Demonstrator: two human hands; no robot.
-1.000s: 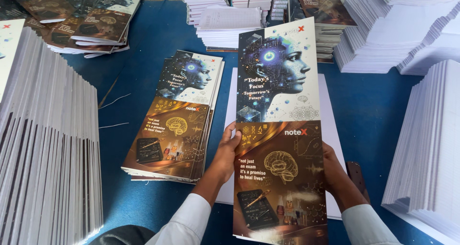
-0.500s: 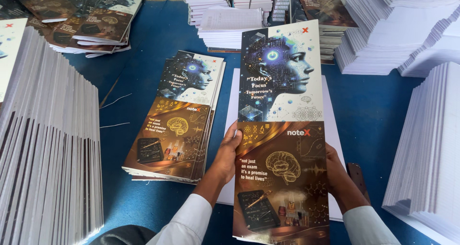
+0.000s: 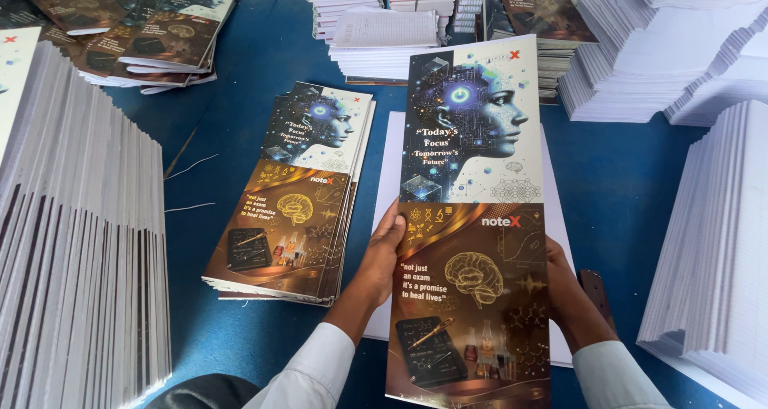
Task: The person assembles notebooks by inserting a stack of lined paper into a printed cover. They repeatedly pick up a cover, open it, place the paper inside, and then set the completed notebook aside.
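Observation:
I hold a long printed cover sheet (image 3: 474, 217) with both hands above a white sheet (image 3: 390, 149) on the blue table. The cover's upper half shows a bluish profile head, its lower half a brown design with a brain. My left hand (image 3: 386, 253) grips its left edge near the middle. My right hand (image 3: 566, 285) grips the right edge, fingers mostly hidden behind the sheet. To the left lies a stack of same-printed covers (image 3: 292, 197), flat on the table.
A tall pile of white-edged sheets (image 3: 76, 241) fills the left. White paper stacks stand at the right (image 3: 716, 249) and back (image 3: 376, 37). More printed covers (image 3: 152, 33) lie at the back left. A dark tool handle (image 3: 596, 289) sits near my right wrist.
The cover sheet has shifted slightly right and toward me, with both hands keeping their hold on its edges.

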